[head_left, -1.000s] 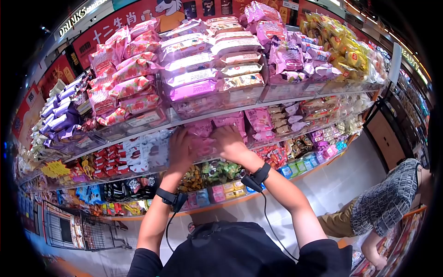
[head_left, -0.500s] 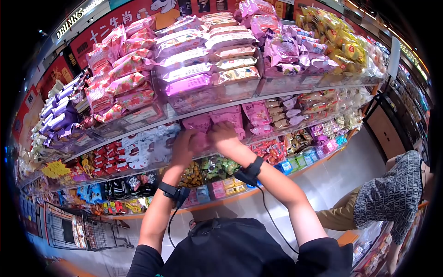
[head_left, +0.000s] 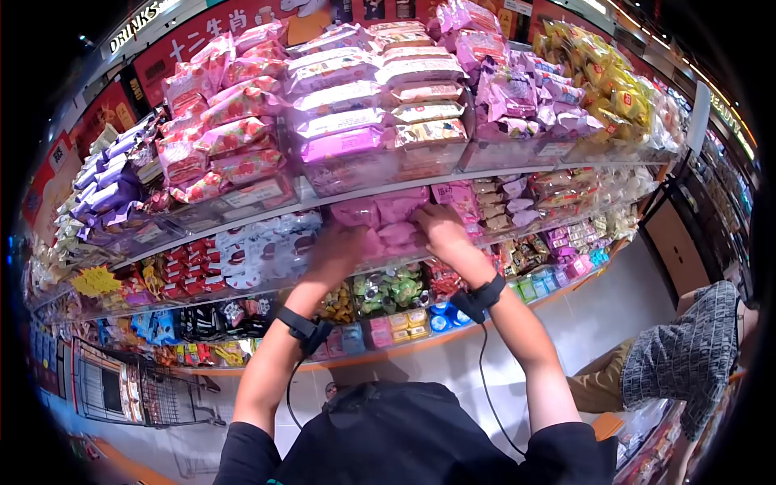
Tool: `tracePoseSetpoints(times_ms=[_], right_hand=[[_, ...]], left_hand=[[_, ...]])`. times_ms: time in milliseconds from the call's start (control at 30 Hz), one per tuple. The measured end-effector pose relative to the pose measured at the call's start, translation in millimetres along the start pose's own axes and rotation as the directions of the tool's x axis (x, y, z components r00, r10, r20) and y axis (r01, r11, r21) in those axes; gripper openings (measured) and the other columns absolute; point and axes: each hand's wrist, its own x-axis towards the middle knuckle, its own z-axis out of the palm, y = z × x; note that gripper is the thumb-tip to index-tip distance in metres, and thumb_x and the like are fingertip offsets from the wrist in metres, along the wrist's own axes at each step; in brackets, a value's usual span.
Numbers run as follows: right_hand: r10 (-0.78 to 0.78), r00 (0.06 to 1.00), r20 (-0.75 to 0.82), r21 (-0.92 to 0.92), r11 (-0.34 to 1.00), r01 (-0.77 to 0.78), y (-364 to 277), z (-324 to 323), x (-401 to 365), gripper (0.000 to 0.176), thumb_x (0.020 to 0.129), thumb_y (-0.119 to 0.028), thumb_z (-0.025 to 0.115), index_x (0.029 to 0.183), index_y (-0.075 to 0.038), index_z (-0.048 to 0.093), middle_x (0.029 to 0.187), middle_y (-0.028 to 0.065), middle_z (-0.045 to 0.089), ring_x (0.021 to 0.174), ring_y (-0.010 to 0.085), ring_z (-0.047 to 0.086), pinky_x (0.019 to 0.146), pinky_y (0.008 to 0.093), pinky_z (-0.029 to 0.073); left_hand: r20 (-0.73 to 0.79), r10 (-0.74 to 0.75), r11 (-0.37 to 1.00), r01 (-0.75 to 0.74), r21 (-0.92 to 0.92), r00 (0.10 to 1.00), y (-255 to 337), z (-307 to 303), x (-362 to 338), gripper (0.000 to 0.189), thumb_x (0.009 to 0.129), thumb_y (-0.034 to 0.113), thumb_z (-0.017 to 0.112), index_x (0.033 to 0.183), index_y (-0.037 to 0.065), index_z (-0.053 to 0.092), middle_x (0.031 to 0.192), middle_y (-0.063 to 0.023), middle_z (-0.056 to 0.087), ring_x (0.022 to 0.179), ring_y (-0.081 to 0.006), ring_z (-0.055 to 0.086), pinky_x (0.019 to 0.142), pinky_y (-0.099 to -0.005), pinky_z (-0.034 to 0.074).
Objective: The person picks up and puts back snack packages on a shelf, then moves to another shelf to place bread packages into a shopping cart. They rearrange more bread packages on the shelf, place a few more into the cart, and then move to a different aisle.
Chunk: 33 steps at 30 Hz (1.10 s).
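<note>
Pink snack packets (head_left: 380, 210) fill a bin on the middle shelf, under the overhanging top shelf. My right hand (head_left: 444, 230) is at the right edge of these packets, its fingers curled against one. My left hand (head_left: 335, 249) is at the lower left of the same packets, smeared by motion, so its fingers do not show clearly. White packets with dark round prints (head_left: 267, 246) lie to the left of my left hand. Beyond my right hand stands another pink packet (head_left: 454, 198) with white lettering.
Above, the top shelf holds stacked strawberry-print packets (head_left: 242, 133), purple-and-white packets (head_left: 339, 117) and yellow packets (head_left: 622, 89). Green-wrapped sweets (head_left: 392, 287) lie on a lower tier. A wire cart (head_left: 153, 388) stands at lower left. Another person in a patterned shirt (head_left: 679, 347) is at right.
My right hand has moved right, to the pink packets' right edge. My left hand has shifted slightly down and right. The pink packets between the hands now lie differently, and the view has shifted a little.
</note>
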Motion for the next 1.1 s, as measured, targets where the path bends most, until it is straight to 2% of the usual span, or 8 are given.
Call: tracePoseSetpoints(times_ms=[100, 133, 233, 333, 433, 733, 867, 1100], right_hand=[[-0.041, 0.996, -0.077, 0.03, 0.999, 0.044, 5, 5, -4, 0.035, 0.073, -0.012, 0.068, 0.108, -0.009, 0.063, 0.099, 0.0134, 0.064, 0.093, 0.0363, 0.06, 0.081, 0.0464, 0.047], [-0.045, 0.993, -0.113, 0.031, 0.998, 0.049, 4, 9, -3, 0.034, 0.073, -0.011, 0.067, 0.106, -0.008, 0.064, 0.097, 0.013, 0.064, 0.09, 0.0366, 0.061, 0.079, 0.0466, 0.048], [-0.028, 0.993, -0.116, 0.028, 0.999, 0.031, 7, 18, -4, 0.033, 0.072, -0.012, 0.067, 0.105, -0.007, 0.065, 0.095, 0.0131, 0.064, 0.086, 0.0371, 0.061, 0.077, 0.0474, 0.049], [0.084, 0.996, 0.027, -0.01, 0.996, -0.084, 2, 12, -7, 0.037, 0.074, -0.013, 0.068, 0.11, -0.008, 0.063, 0.102, 0.0147, 0.065, 0.097, 0.0367, 0.06, 0.083, 0.0462, 0.048], [0.153, 0.987, 0.055, 0.026, 0.988, -0.155, -18, 3, -7, 0.041, 0.075, -0.016, 0.071, 0.115, -0.01, 0.062, 0.106, 0.0149, 0.065, 0.104, 0.0361, 0.059, 0.089, 0.046, 0.047], [0.059, 0.998, 0.018, -0.071, 0.996, -0.057, -13, 33, 12, 0.039, 0.074, -0.023, 0.073, 0.11, -0.012, 0.067, 0.105, 0.0129, 0.066, 0.103, 0.0331, 0.06, 0.093, 0.0453, 0.044], [0.186, 0.969, 0.164, -0.171, 0.973, -0.158, -26, 35, 28, 0.035, 0.073, -0.023, 0.072, 0.106, -0.013, 0.069, 0.104, 0.0117, 0.065, 0.101, 0.0331, 0.061, 0.093, 0.0469, 0.044], [0.102, 0.993, 0.066, 0.061, 0.992, -0.106, -61, 15, 33, 0.043, 0.075, -0.024, 0.071, 0.113, -0.007, 0.06, 0.114, 0.0137, 0.059, 0.109, 0.0344, 0.056, 0.098, 0.0502, 0.04]], left_hand=[[0.023, 0.079, 0.993, -0.081, 0.08, 0.997, 1, 2, 4, 0.063, 0.069, 0.015, 0.076, 0.128, 0.013, 0.053, 0.12, -0.0095, 0.063, 0.113, -0.0331, 0.051, 0.099, -0.0501, 0.037], [-0.103, 0.131, 0.985, -0.117, 0.129, 0.986, 6, 4, 6, 0.038, 0.078, 0.014, 0.063, 0.116, 0.012, 0.062, 0.113, -0.0091, 0.065, 0.108, -0.0314, 0.055, 0.099, -0.0503, 0.038], [-0.052, 0.102, 0.977, -0.091, 0.195, 0.993, 7, 11, 9, 0.043, 0.079, 0.016, 0.062, 0.121, 0.012, 0.059, 0.118, -0.0096, 0.064, 0.11, -0.032, 0.054, 0.101, -0.049, 0.037], [-0.038, 0.121, 0.99, -0.118, 0.074, 0.992, 0, 8, 5, 0.063, 0.073, 0.014, 0.076, 0.131, 0.012, 0.051, 0.122, -0.0114, 0.059, 0.115, -0.036, 0.051, 0.102, -0.05, 0.037], [-0.202, -0.006, 0.982, -0.032, -0.186, 0.979, 8, 1, 0, 0.059, 0.074, 0.015, 0.075, 0.128, 0.009, 0.052, 0.124, -0.0139, 0.058, 0.113, -0.0374, 0.051, 0.099, -0.0467, 0.04], [-0.397, 0.007, 0.997, -0.038, -0.069, 0.918, -14, 11, -7, 0.046, 0.072, 0.016, 0.077, 0.113, 0.004, 0.058, 0.123, -0.0127, 0.057, 0.109, -0.037, 0.051, 0.093, -0.0444, 0.043], [-0.367, -0.085, 0.996, 0.088, -0.008, 0.926, -11, 17, -2, 0.048, 0.07, 0.02, 0.079, 0.112, 0.005, 0.06, 0.123, -0.0112, 0.056, 0.111, -0.0364, 0.05, 0.094, -0.0442, 0.043], [-0.326, -0.265, 0.964, 0.262, -0.056, 0.907, -6, 11, 3, 0.064, 0.069, 0.028, 0.082, 0.121, 0.005, 0.054, 0.123, -0.0158, 0.054, 0.115, -0.037, 0.048, 0.1, -0.0456, 0.039]])
